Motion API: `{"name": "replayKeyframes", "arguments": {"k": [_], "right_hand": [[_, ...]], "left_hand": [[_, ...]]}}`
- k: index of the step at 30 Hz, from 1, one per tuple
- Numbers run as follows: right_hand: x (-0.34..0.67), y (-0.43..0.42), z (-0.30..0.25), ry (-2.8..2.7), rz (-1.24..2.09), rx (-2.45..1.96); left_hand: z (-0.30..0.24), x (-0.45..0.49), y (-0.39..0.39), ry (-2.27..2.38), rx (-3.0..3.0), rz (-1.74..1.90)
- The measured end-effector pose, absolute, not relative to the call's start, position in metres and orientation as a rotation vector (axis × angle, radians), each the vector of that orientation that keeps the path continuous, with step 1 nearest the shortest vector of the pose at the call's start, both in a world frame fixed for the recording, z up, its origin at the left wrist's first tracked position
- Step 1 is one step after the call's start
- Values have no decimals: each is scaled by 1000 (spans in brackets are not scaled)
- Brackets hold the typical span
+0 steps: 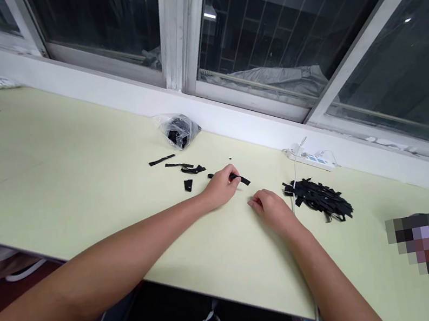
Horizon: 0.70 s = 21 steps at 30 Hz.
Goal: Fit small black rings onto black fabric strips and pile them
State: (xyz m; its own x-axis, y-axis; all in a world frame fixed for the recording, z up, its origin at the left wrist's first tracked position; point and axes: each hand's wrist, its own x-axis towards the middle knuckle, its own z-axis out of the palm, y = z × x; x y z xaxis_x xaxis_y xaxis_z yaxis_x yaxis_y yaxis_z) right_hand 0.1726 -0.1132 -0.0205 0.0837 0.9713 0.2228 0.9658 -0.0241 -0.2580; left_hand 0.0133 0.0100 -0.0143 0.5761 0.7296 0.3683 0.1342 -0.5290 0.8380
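My left hand [222,185] rests on the pale yellow table [55,170] with its fingers pinched on a short black strip [242,179] that sticks out to the right. My right hand [272,209] lies just right of it, fingers curled loosely, and I see nothing in it. A heap of black strips [319,199] lies to the right of my right hand. A few loose black pieces [183,169] are scattered left of my left hand.
A clear plastic bag [178,129] with dark pieces sits by the white window sill. A white power strip [313,159] and its cable lie behind the heap. Windows run along the table's far edge. A blurred dark object is at the lower right.
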Motion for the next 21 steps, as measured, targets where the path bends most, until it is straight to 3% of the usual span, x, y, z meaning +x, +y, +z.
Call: {"name": "replayKeyframes", "arguments": {"k": [12,21], "right_hand": [[156,-116,-17,-2111,-326,-2165],[161,-113,-23,-2039,-235,-1997]], "left_hand": [[-15,13,10,679,2019,924],[-10,16,8,630,1938,974]]}}
